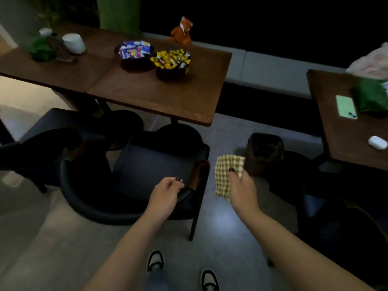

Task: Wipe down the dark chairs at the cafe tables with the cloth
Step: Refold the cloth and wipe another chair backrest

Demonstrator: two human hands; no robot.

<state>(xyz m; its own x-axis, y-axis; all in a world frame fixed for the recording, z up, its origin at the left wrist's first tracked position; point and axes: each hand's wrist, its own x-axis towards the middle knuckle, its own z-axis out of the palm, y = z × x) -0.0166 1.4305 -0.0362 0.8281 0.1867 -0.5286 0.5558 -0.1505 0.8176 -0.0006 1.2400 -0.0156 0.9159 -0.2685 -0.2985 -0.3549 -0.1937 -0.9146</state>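
Observation:
A dark chair [147, 164] with a curved padded back stands before me at the wooden table [159, 95]. My left hand [167, 193] grips the right end of its backrest. To the right of the chair, over the floor, my right hand [241, 186] holds a yellow-and-white checked cloth [227, 171], which hangs apart from the chair. A second dark chair [48, 148] stands to the left. Another dark chair [327, 206] sits in shadow at the right.
The table carries two bowls of wrapped sweets [153, 56], a white cup [74, 43] and a plant [41, 48]. A fox toy [182, 30] sits on the grey bench [273, 70]. A brown bin [264, 154] stands by the right table [352, 135], which holds a phone and earbud case.

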